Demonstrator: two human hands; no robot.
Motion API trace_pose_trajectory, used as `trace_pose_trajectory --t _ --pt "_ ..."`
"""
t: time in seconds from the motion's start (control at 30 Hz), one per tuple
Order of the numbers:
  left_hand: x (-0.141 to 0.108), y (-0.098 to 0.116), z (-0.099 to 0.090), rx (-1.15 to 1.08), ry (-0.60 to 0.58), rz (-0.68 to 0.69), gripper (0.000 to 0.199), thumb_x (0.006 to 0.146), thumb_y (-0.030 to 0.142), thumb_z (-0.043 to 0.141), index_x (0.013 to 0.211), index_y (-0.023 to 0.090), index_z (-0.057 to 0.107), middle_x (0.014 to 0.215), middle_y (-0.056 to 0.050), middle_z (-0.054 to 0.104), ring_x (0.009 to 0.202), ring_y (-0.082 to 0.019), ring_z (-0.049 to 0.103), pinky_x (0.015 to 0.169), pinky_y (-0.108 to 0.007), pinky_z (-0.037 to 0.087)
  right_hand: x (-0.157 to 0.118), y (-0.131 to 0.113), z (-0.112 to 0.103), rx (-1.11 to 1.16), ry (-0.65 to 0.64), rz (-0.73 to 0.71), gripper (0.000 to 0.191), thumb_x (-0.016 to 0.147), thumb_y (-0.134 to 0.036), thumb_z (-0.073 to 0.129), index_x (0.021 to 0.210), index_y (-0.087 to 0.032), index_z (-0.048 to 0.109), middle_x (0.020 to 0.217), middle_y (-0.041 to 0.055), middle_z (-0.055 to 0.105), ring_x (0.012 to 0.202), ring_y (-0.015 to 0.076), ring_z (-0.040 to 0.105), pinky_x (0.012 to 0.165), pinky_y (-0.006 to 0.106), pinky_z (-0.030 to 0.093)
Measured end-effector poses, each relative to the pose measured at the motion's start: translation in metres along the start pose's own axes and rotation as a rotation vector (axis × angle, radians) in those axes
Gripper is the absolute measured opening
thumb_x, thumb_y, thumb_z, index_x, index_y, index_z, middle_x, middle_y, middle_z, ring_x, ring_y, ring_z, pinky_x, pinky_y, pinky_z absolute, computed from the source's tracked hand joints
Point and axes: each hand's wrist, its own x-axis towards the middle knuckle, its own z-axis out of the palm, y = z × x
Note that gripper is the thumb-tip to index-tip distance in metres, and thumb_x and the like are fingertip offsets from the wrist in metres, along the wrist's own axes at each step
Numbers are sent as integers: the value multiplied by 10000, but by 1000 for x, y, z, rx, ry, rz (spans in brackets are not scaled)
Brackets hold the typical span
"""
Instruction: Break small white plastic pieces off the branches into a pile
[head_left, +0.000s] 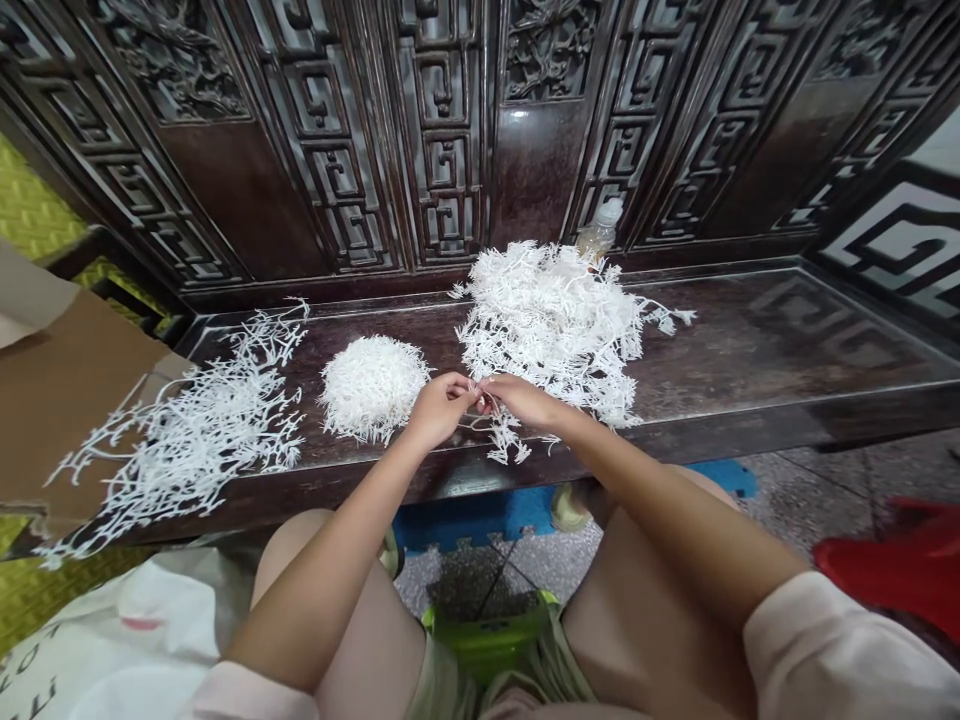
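Note:
My left hand (442, 405) and my right hand (519, 398) meet over the front part of the dark wooden bench, fingertips pinched together. Between them is a white branched plastic sprig (506, 435), its thin stem at my fingers and its forked tips hanging just below my right hand. Right behind my hands rises a large heap of white branched sprigs (551, 320). A round pile of small white pieces (375, 385) sits close to the left of my left hand. Farther left lies a loose tangle of bare white stems (206, 430).
The bench (720, 350) has a carved lattice back (442, 120). A clear bottle (602, 225) with a white cap stands behind the large heap. Cardboard (82, 370) and a white printed bag (142, 620) are at left. A red object (892, 560) lies at right.

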Motion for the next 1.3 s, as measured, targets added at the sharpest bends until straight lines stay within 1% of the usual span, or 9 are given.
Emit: trace_pose_trajectory --t 0.17,0.43,0.5,0.6,0.67,0.8,0.9,1.07,1.3 --pt "4 -2 -2 -145 117 12 210 634 347 587 698 147 602 703 -41 618 671 -142 561 652 -266 419 -4 0 -1 -212 87 -5 303 785 -324 354 567 -158 485 513 -17 434 487 88 372 526 234 284" --pt "5 9 15 -452 371 -95 142 650 263 575 723 141 580 697 -26 613 644 -114 551 684 -275 438 -10 -1 15 38 189 -83 277 754 -285 347 502 -172 359 506 -23 357 492 87 303 529 246 248" --pt "12 5 -2 -465 492 -134 111 664 205 552 751 139 571 756 -34 619 689 -110 553 703 -270 440 -15 0 14 104 257 -55 262 752 -280 343 511 -177 350 513 -18 351 499 92 303 535 252 254" --pt "22 -10 -52 -406 811 -171 136 692 138 502 822 127 542 837 -42 600 749 -94 547 717 -251 428 -21 2 3 150 397 -13 261 763 -284 340 522 -183 344 517 -13 338 502 98 295 536 260 257" --pt "26 -25 -85 -320 838 -159 143 727 194 491 845 123 532 867 -38 577 765 -83 543 726 -238 414 -22 0 -7 170 414 11 267 771 -295 348 530 -181 364 524 -9 350 498 98 298 537 264 260" --pt "30 -51 -109 -234 698 -281 264 633 179 591 887 139 534 749 -14 566 697 -125 552 689 -279 392 -17 -7 -14 287 266 136 220 760 -274 388 577 -166 444 556 7 405 494 96 351 543 273 281" --pt "34 -58 -97 -6 670 -318 379 566 172 623 935 172 537 839 -53 570 756 -185 551 688 -310 381 -13 -12 -9 435 205 137 164 746 -217 381 636 -150 482 613 26 445 530 101 406 550 270 302" --pt "34 -41 -70 452 676 -196 287 618 219 550 902 197 591 1061 -119 516 946 -277 494 781 -385 350 -14 -14 -9 575 140 108 132 741 -208 400 746 -143 515 696 39 496 616 117 467 601 266 362" --pt "11 -9 -16 122 -227 16 243 676 321 516 869 217 621 935 -45 617 866 -200 540 784 -320 386 -16 -20 -25 671 61 18 164 767 -278 401 782 -158 512 706 40 489 616 120 450 588 278 374"
